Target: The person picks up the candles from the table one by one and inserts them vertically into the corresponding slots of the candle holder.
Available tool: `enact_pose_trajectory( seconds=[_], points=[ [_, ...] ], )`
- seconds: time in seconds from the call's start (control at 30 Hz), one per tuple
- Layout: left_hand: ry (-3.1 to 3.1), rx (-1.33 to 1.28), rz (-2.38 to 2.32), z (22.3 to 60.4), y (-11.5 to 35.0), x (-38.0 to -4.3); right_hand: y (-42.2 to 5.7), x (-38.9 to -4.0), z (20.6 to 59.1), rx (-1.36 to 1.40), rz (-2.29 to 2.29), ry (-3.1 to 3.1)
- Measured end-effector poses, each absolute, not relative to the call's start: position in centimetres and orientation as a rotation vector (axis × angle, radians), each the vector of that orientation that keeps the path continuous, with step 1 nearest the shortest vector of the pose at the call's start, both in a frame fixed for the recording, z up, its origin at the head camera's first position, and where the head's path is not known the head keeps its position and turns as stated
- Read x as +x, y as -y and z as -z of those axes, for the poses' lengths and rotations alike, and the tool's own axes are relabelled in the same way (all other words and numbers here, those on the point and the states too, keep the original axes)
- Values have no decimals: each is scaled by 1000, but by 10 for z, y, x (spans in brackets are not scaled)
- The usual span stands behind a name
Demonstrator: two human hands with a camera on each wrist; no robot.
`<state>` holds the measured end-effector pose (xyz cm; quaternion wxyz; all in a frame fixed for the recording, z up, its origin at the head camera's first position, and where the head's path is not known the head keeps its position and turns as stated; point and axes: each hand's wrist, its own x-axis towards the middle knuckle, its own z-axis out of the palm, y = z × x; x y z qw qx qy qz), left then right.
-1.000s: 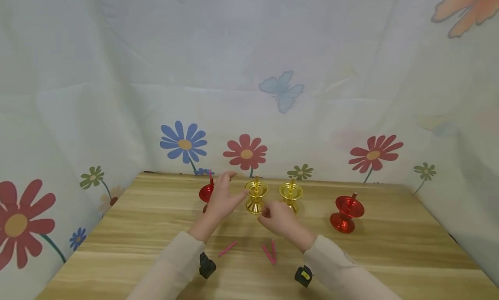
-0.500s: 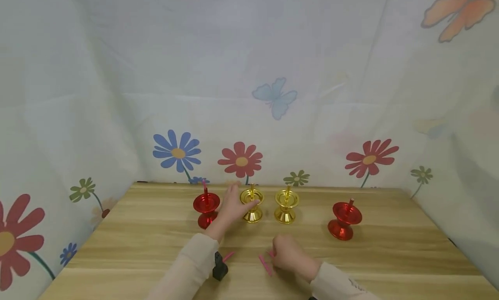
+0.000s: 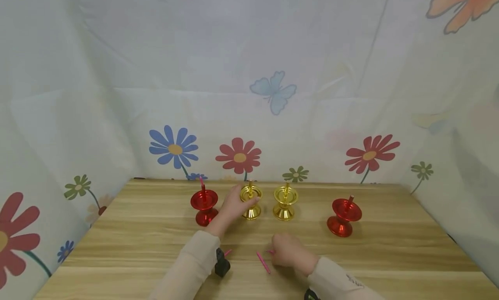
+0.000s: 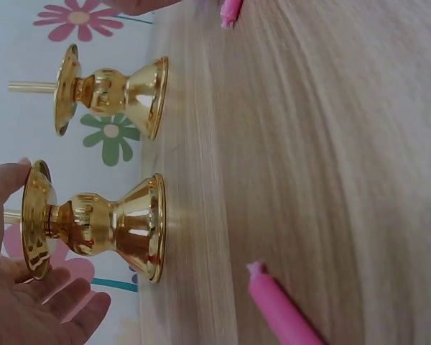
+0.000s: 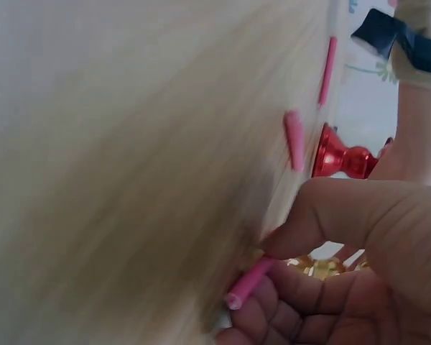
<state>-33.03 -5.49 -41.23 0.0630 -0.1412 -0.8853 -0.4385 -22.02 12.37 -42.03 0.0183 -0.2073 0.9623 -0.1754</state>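
Note:
My left hand [image 3: 233,205] holds the dish of the left gold candlestick [image 3: 251,213]; in the left wrist view the thumb touches one side of the rim and the index finger the other, while the remaining fingers stay loose. Low over the tabletop, my right hand [image 3: 289,250] pinches a pink candle [image 5: 248,282] between thumb and index finger; most of that candle is hidden in the head view. Beside it lies a second pink candle [image 3: 263,263]. Another pink candle [image 3: 228,252] lies further left, partly behind the black wrist camera [image 3: 222,264].
A second gold candlestick [image 3: 284,212] stands right of the held one. At the left a red candlestick [image 3: 204,210] carries an upright pink candle [image 3: 201,181]. Another red candlestick [image 3: 341,227] stands at the right with a bare tube. Behind the wooden table [image 3: 156,243] hangs a flowered cloth [image 3: 312,53].
My right hand has drawn back from the gold candlesticks to the loose candles and taken one up. My left hand has closed in on the left gold candlestick.

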Motion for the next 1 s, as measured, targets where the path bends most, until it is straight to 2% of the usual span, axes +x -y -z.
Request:
enact_pose_trajectory(
  seconds=[0.17,0.43,0.67,0.87,1.0],
  points=[
    [2690,-430,1344,418,57,-331,-129,-228,415,-664,715,-2957],
    [2688,-479,1348,415,57,-335,-126,-250,367,-826,897,-3059],
    [2672,-515,1363,411,57,-334,-113,-273,340,-681,1309,-3021],
    [2643,-534,1393,412,58,-333,-104,-289,334,-679,1650,-2896],
    [2638,-532,1415,414,59,-332,-98,-302,335,-556,1864,-2732]
  ],
)
